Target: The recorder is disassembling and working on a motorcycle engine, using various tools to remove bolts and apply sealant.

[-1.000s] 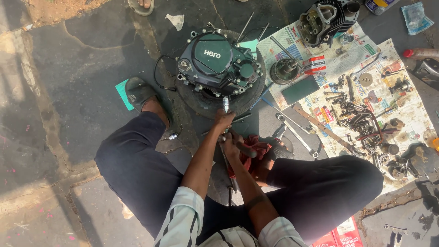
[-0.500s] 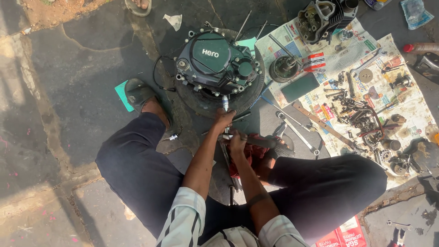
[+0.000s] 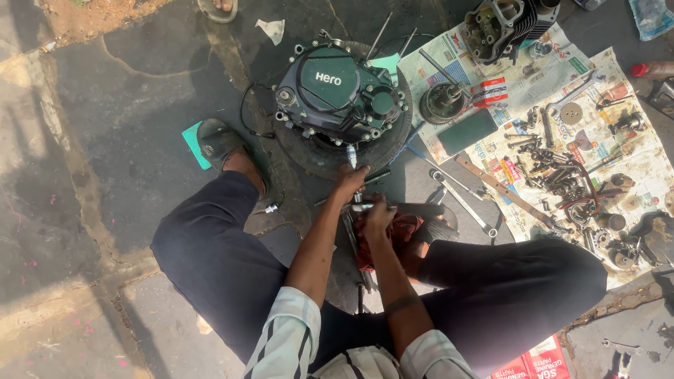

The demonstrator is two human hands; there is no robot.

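Observation:
A dark grey motorcycle engine [image 3: 337, 98] rests on a round tyre-like ring [image 3: 393, 144] on the ground in front of me. My left hand [image 3: 349, 179] reaches to the engine's near edge, by a short silver shaft [image 3: 352, 156] sticking out there. My right hand [image 3: 378, 210] is closed around a metal hand tool [image 3: 361, 208] just below, over a red rag [image 3: 400, 231]. I sit with legs spread in dark trousers, feet in sandals.
Newspaper [image 3: 562, 119] to the right carries many small engine parts, bolts and gears. A cylinder head [image 3: 509, 24] stands at the top right. Spanners [image 3: 460, 196] and a long rod lie near my right knee. Another person's sandalled foot [image 3: 217, 8] shows at the top.
Both hands stay at the engine's near edge with only small shifts; the view has drifted slightly.

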